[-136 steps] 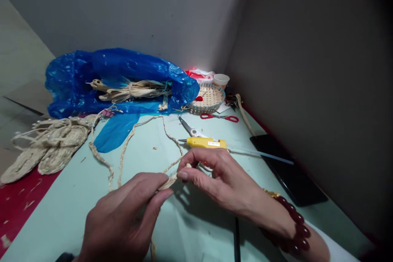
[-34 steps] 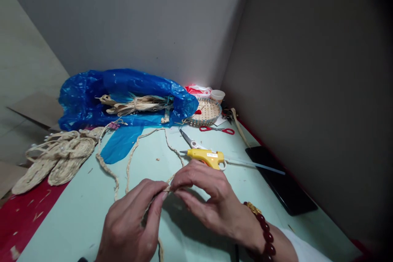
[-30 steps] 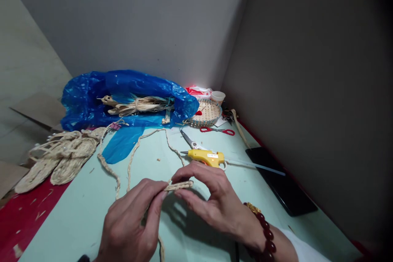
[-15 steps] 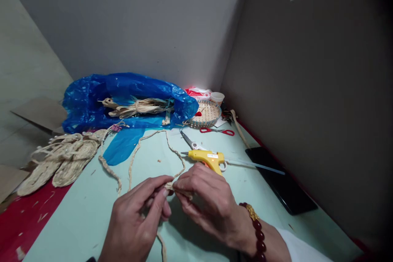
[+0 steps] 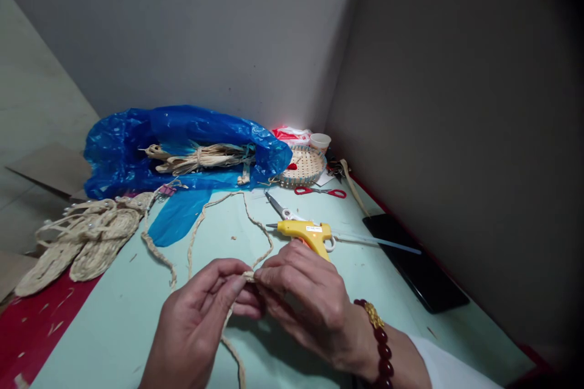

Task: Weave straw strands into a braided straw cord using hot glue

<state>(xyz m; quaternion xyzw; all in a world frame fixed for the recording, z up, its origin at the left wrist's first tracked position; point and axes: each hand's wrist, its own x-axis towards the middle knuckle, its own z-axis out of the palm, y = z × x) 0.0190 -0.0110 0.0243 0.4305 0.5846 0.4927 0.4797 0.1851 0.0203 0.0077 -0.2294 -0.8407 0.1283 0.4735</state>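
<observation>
My left hand (image 5: 196, 328) and my right hand (image 5: 303, 304) meet low in the middle, both pinched shut on the same spot of a braided straw cord (image 5: 255, 228). The cord loops away over the pale green tabletop (image 5: 114, 322) toward the blue bag and also trails down below my left hand. A red bead bracelet (image 5: 381, 346) circles my right wrist. Just beyond my right fingers lies a yellow glue gun (image 5: 303, 231).
A blue plastic bag (image 5: 182, 143) with straw bundles sits at the back. Woven straw sandals (image 5: 82, 237) lie at left. Grey scissors (image 5: 278, 206), red scissors (image 5: 322, 191), a small woven tray (image 5: 303, 165), a white cup (image 5: 319, 141) and a black phone (image 5: 415, 261) lie near the right wall.
My hands have drawn closer together, and the short flat end of cord seen a second ago between my right fingers is now hidden inside the pinch. The view shifted slightly.
</observation>
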